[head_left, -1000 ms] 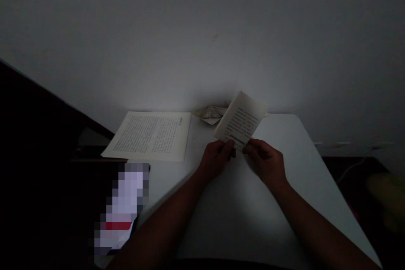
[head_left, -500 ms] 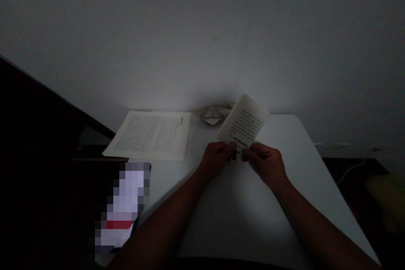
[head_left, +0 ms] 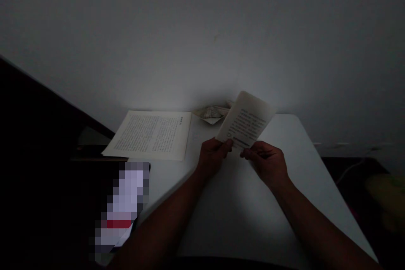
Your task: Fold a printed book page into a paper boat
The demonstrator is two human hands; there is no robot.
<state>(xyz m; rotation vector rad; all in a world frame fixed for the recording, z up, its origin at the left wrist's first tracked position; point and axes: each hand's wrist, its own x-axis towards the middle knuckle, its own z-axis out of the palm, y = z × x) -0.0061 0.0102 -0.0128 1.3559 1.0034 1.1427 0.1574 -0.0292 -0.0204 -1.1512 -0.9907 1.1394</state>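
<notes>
A folded sheet of printed paper (head_left: 248, 118) is held up at a tilt above the table, its lines of text facing me. My left hand (head_left: 213, 154) pinches its lower left corner between thumb and fingers. At the lower right edge, my right hand (head_left: 267, 160) is closed on the same paper, fingers curled under. Just behind the paper lies a folded paper piece (head_left: 211, 114) with an open, hollow middle, partly covered by the held sheet. To the left, flat printed sheets (head_left: 148, 135) rest on the table.
The white table (head_left: 303, 152) stands against a grey wall (head_left: 202, 42). A lit phone-like screen (head_left: 125, 206), blurred out, is at the table's left edge. Past the right edge are a thin cable (head_left: 351, 168) and a dim yellowish thing (head_left: 387, 202). The room is dark.
The held paper has risen slightly and its top has shifted right, turning a little. My left hand has moved slightly up and left. The flat sheets stay in place.
</notes>
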